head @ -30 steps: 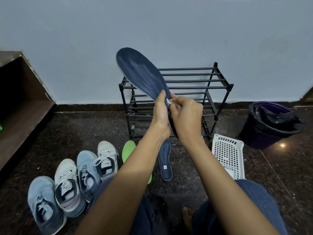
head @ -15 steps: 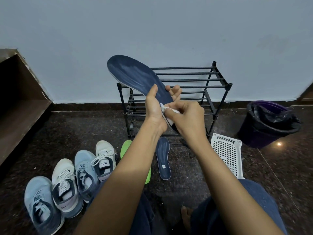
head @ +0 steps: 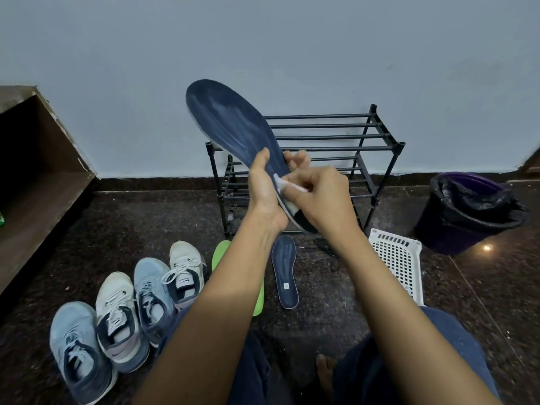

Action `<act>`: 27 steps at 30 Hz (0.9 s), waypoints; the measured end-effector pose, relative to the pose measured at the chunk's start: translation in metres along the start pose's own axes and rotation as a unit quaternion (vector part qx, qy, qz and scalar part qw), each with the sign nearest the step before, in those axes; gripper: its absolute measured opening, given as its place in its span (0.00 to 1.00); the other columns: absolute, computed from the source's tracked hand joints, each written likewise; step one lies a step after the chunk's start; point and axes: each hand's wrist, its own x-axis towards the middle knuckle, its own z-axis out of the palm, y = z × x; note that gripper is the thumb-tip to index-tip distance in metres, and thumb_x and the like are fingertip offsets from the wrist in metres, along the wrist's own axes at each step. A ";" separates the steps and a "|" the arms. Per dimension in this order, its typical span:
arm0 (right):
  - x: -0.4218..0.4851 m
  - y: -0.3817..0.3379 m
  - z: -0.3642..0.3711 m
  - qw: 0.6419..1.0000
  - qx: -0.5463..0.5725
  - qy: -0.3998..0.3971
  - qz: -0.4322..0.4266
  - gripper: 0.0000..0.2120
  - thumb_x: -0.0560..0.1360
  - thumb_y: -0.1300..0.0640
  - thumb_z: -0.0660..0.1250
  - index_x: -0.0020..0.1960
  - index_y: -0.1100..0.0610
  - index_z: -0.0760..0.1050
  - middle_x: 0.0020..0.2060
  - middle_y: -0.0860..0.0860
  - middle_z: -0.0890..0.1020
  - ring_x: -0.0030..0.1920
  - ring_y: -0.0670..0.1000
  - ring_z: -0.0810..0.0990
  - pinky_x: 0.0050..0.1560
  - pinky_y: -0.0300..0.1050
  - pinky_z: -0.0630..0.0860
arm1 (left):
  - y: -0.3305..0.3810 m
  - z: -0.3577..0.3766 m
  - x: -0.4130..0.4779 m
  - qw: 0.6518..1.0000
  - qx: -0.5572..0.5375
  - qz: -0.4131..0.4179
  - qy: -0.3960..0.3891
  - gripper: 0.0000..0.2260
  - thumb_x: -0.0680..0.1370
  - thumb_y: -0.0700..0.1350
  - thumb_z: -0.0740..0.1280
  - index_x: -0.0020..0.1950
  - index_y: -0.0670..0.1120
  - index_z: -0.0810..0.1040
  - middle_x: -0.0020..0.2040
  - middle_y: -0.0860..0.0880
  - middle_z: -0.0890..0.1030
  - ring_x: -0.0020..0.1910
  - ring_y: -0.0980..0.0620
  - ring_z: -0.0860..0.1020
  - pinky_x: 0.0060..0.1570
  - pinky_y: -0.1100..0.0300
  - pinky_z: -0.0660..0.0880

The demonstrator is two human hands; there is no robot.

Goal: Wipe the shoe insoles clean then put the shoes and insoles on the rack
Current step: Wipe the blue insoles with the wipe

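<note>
Navy insole (head: pixel 233 124), centre frame: long axis diagonal, toe upper left, heel lower right. Left hand (head: pixel 264 191) grips its lower half; right hand (head: pixel 324 197) pinches white wipe (head: pixel 282 185) against it. Purple bin (head: pixel 450 232), right, holds black liner (head: pixel 479 200).

Both forearms reach forward. The left hand (head: pixel 264 194) grips the insole (head: pixel 230 124), thumb up; the right hand (head: pixel 324 200) pinches a white wipe (head: pixel 280 184) against it.

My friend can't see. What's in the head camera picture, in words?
A person's left hand holds up a long dark blue insole while the right hand presses a small white wipe on it. Behind stands a black metal rack; four pale sneakers, a green insole and another blue insole lie on the floor.
</note>
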 end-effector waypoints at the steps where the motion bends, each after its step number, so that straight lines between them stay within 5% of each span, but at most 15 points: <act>1: -0.003 -0.002 -0.003 0.999 0.035 -0.037 0.017 0.04 0.71 0.57 0.72 0.45 0.54 0.85 0.36 0.50 0.85 0.36 0.40 0.79 0.39 0.32 0.72 | 0.005 -0.001 0.002 1.000 -0.015 0.011 -0.002 0.18 0.81 0.55 0.56 0.42 0.43 0.74 0.37 0.45 0.83 0.41 0.49 0.83 0.51 0.56 0.77; 5: -0.008 0.000 0.001 0.994 0.092 -0.021 0.048 0.05 0.70 0.59 0.73 0.45 0.53 0.85 0.37 0.49 0.85 0.37 0.42 0.81 0.41 0.35 0.74 | 0.006 0.000 0.004 0.999 -0.001 0.032 0.006 0.19 0.82 0.55 0.55 0.42 0.42 0.74 0.40 0.43 0.83 0.41 0.48 0.84 0.49 0.56 0.77; 8: -0.007 0.003 0.015 0.997 -0.010 0.072 0.005 0.07 0.71 0.62 0.70 0.47 0.58 0.84 0.42 0.52 0.85 0.43 0.48 0.83 0.46 0.36 0.75 | -0.002 0.002 0.002 0.999 0.025 0.012 0.025 0.21 0.82 0.56 0.57 0.41 0.42 0.77 0.40 0.45 0.84 0.43 0.50 0.83 0.48 0.57 0.78; 10: -0.002 0.007 0.019 0.990 -0.067 0.121 -0.022 0.08 0.73 0.63 0.67 0.49 0.60 0.83 0.48 0.54 0.85 0.47 0.54 0.83 0.52 0.46 0.77 | -0.009 0.004 -0.002 0.999 0.044 -0.012 0.026 0.23 0.82 0.57 0.57 0.37 0.44 0.80 0.37 0.48 0.84 0.40 0.53 0.82 0.46 0.60 0.78; 13: 0.007 0.008 0.021 0.972 -0.147 0.171 -0.065 0.08 0.74 0.64 0.64 0.48 0.62 0.81 0.43 0.58 0.83 0.42 0.59 0.82 0.44 0.53 0.78 | -0.015 0.007 -0.005 0.996 0.080 -0.012 0.036 0.21 0.82 0.57 0.56 0.41 0.45 0.80 0.32 0.51 0.82 0.31 0.56 0.82 0.34 0.64 0.76; 16: 0.008 0.006 0.023 0.953 -0.200 0.205 -0.101 0.06 0.72 0.66 0.64 0.44 0.63 0.80 0.38 0.58 0.82 0.36 0.59 0.80 0.36 0.50 0.78 | -0.015 0.006 -0.003 0.996 0.083 -0.004 0.030 0.20 0.82 0.58 0.56 0.46 0.45 0.80 0.38 0.50 0.83 0.37 0.55 0.82 0.36 0.63 0.77; 20: 0.009 0.003 0.013 0.985 -0.118 0.112 -0.062 0.06 0.73 0.62 0.67 0.47 0.61 0.82 0.41 0.56 0.84 0.45 0.53 0.82 0.47 0.44 0.77 | -0.007 0.004 -0.003 0.997 0.060 -0.040 0.010 0.24 0.81 0.59 0.55 0.38 0.45 0.80 0.33 0.49 0.82 0.32 0.52 0.81 0.39 0.58 0.76; 23: 0.000 -0.001 0.005 0.999 0.012 0.028 -0.012 0.05 0.72 0.59 0.71 0.46 0.58 0.84 0.35 0.48 0.83 0.39 0.35 0.78 0.38 0.26 0.69 | 0.001 0.003 0.003 0.999 0.005 -0.047 -0.004 0.24 0.81 0.58 0.56 0.38 0.42 0.78 0.38 0.45 0.83 0.44 0.49 0.82 0.49 0.54 0.75; 27: -0.002 0.004 0.003 0.996 0.076 -0.020 0.031 0.08 0.70 0.61 0.71 0.48 0.55 0.84 0.41 0.49 0.85 0.43 0.42 0.81 0.45 0.33 0.73 | 0.003 0.001 0.009 0.999 -0.006 -0.043 0.007 0.20 0.81 0.57 0.57 0.43 0.41 0.75 0.39 0.44 0.83 0.45 0.49 0.83 0.45 0.54 0.78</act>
